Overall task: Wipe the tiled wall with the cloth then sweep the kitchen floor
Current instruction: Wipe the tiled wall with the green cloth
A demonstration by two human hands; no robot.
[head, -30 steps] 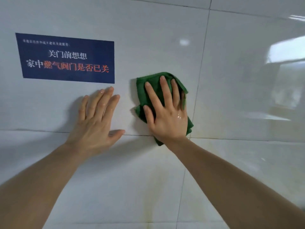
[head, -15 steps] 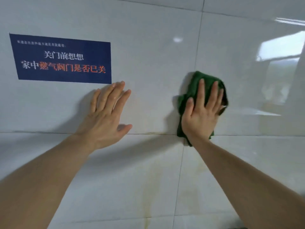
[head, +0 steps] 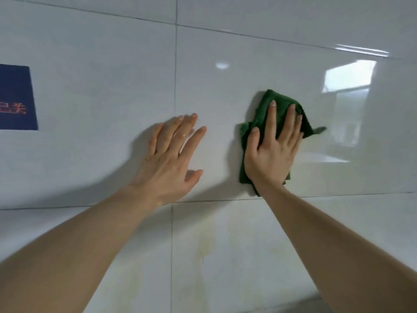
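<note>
Both hands lie flat with fingers spread, my right hand pressing the crumpled dark green cloth to the glossy white tiled wall, my left hand bracing bare beside it, so I judge wiping underway, yellowish streaks below needing passes next.

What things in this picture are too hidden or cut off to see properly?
- Blue sign: the head view's left edge cuts it; only the last red characters show.
- Green cloth: its middle lies under the right hand.
- Floor and broom: outside the view.
- Window reflection: too blurred.
</note>
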